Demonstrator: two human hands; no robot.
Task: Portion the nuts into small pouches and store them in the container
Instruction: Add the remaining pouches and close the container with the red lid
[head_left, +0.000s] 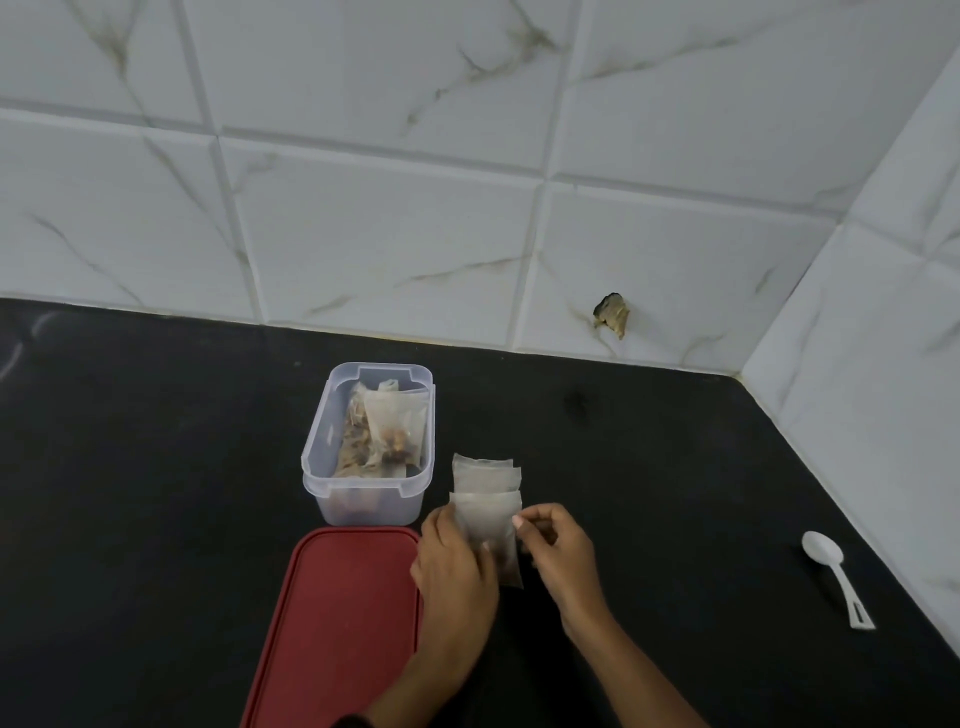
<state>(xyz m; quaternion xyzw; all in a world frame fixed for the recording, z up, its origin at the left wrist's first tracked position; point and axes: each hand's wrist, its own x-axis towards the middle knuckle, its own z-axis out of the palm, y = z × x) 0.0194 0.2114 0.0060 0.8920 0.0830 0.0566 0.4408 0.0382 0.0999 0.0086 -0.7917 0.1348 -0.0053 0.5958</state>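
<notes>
Up at eleven o'clock, the container (310, 460) holds filled pouches (395, 426); the left hand (457, 566) and right hand (561, 551) pinch one more pouch (488, 519), not yet stored.

A single head-worn view looks forward and steeply down, close over the dark table (156, 467), toward the tiled wall corner (748, 364).

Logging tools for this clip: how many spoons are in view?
1: a white spoon lies on the black counter at far right, near the side wall. None seems hidden.
</notes>
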